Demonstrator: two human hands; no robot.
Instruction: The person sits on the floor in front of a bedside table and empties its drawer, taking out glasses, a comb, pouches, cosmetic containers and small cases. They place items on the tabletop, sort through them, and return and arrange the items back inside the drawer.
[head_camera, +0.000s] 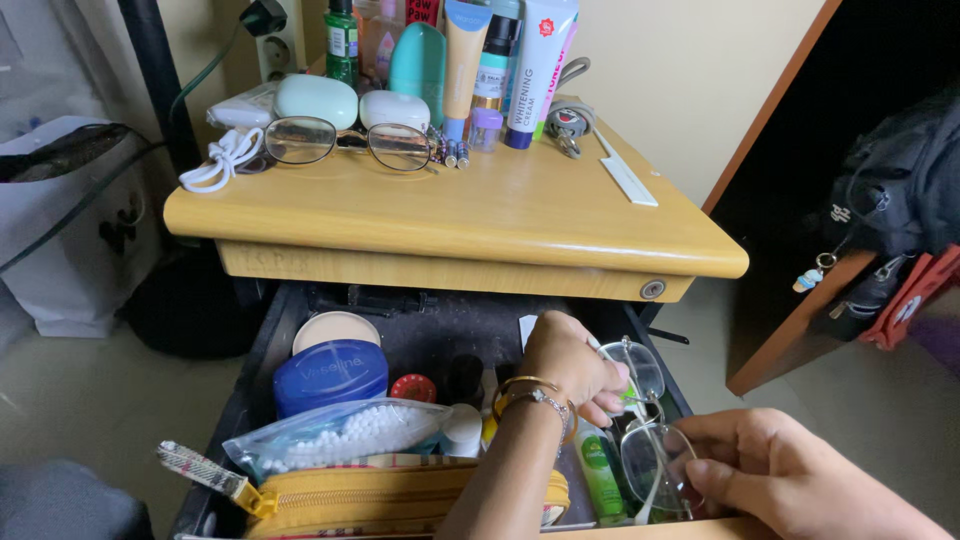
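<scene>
A pair of clear-rimmed glasses (650, 430) is held over the right end of the open drawer (450, 330) below the table (480, 215). The upper lens is pinched by the fingers of the left hand (570, 365), and the lower lens is gripped by the right hand (770, 470). A green tube (600, 475) lies in the drawer just left of the glasses, and a blue jar (330, 373) sits at the drawer's left end.

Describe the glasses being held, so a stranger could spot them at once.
Look below the wooden desk into the open drawer, at its right end. Both hands hold thin-rimmed clear glasses there; unlike the glasses on the desktop, these are off any surface.
</scene>
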